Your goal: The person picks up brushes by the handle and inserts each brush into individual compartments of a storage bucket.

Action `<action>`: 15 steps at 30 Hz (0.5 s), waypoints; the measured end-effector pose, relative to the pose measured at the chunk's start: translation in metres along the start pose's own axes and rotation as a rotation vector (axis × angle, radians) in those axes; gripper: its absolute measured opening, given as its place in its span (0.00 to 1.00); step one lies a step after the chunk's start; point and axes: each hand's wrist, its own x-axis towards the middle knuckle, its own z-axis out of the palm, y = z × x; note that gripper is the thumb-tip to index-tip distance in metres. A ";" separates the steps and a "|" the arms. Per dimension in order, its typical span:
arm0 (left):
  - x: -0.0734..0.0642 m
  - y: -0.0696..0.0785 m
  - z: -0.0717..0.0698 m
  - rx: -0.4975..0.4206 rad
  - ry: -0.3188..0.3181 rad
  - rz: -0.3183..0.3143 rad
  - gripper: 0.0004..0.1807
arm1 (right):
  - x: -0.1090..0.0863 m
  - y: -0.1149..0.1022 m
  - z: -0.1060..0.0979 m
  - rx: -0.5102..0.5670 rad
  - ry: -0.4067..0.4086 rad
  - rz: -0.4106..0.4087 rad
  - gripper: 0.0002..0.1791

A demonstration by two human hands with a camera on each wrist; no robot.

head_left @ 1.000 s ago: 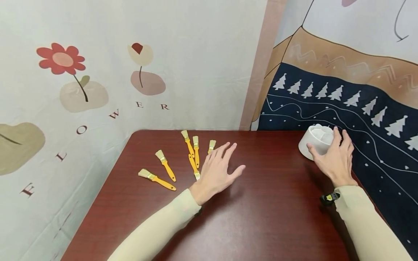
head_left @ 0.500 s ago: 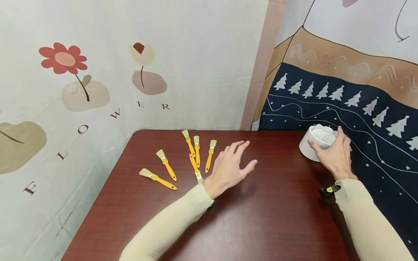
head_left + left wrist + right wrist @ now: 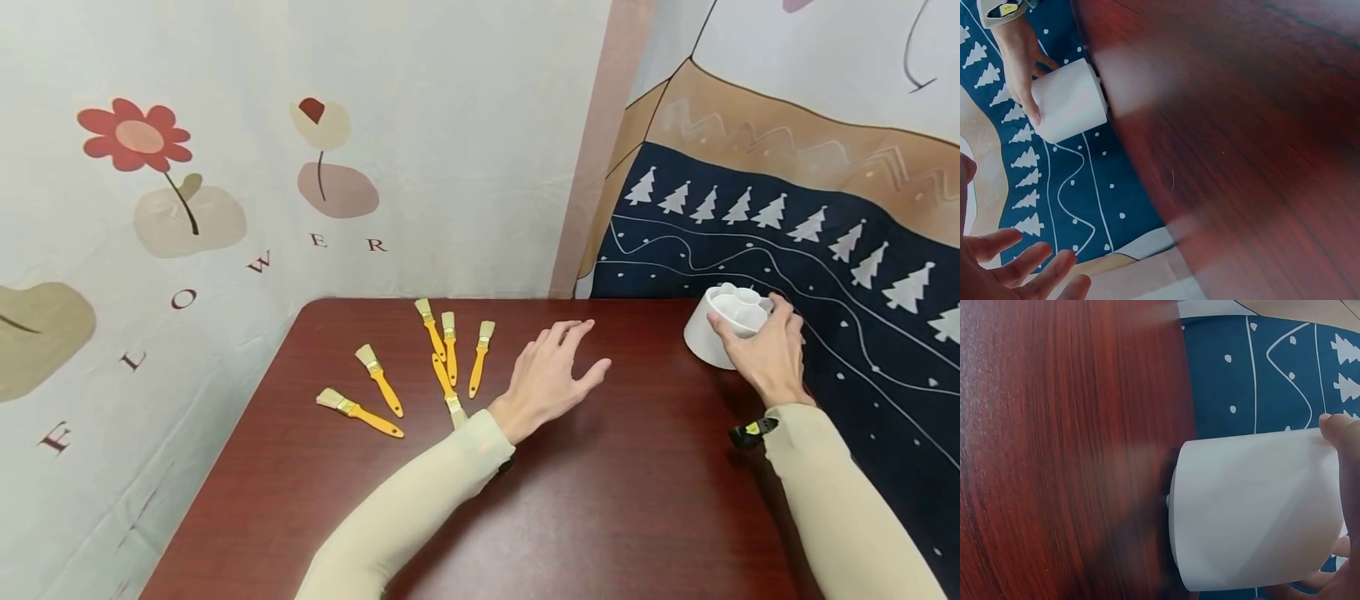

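My right hand [image 3: 768, 354] grips the near right side of a white round organizer [image 3: 703, 340] with inner compartments, its thumb over the rim. In the right wrist view the organizer's smooth wall [image 3: 1254, 512] fills the lower right, with the thumb [image 3: 1335, 428] at its upper edge. The organizer is at the back right of the table. My left hand [image 3: 551, 379] hovers over the table, fingers spread and holding nothing. Yellow-handled paintbrushes lie left of it, the nearest being one paintbrush [image 3: 480, 362]. Another paintbrush [image 3: 452, 400] is partly hidden by the left sleeve.
The dark red wooden table [image 3: 645, 500] ends at a pale flower-print curtain [image 3: 465, 167] behind and a navy tree-print cloth [image 3: 862, 333] on the right. More paintbrushes lie at the left, including a paintbrush [image 3: 360, 412] nearest the left edge.
My left hand has moved right, away from the paintbrushes, uncovering one. My right hand has settled its fingers onto the organizer's rim; the organizer has stayed in about the same place.
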 end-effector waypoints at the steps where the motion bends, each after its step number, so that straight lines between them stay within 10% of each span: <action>1: 0.002 0.001 0.002 -0.003 0.001 0.003 0.40 | 0.001 0.000 0.000 0.001 -0.003 0.005 0.66; 15: 0.023 0.012 0.021 -0.031 -0.027 -0.008 0.37 | -0.003 -0.005 0.004 0.007 -0.034 -0.028 0.63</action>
